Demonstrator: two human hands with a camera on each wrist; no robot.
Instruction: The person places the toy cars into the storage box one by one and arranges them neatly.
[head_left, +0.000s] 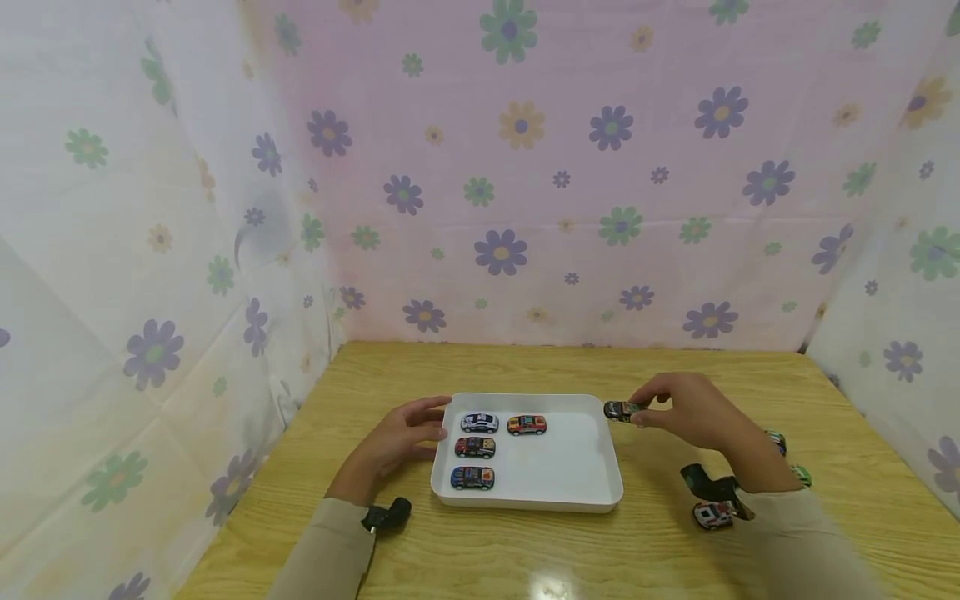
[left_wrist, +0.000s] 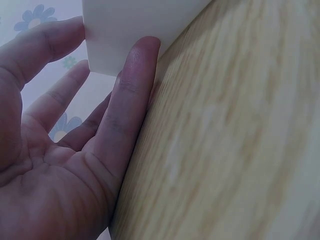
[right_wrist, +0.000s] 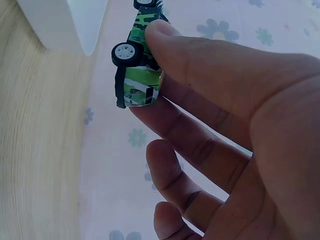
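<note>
My right hand (head_left: 686, 408) pinches a green and black toy car (right_wrist: 140, 65) between thumb and fingers, beside the right rim of a white tray (head_left: 573, 467). In the right wrist view the car's wheels face the tray side. My left hand (head_left: 401, 433) rests against the tray's left wall, its fingers fairly straight; in the left wrist view a fingertip (left_wrist: 142, 50) touches the wall. Inside the tray, a white car (head_left: 479, 422), a red and black car (head_left: 475, 447) and a blue car (head_left: 472, 477) form a left column. A red and yellow car (head_left: 527, 425) sits beside the white one.
A white and red toy car (head_left: 712, 515) lies on the wooden table (head_left: 525, 542) under my right wrist. Two more cars, including a green one (head_left: 802, 476), are partly hidden behind the right forearm. Flower-patterned cloth (head_left: 525, 208) hangs around the table's back and sides.
</note>
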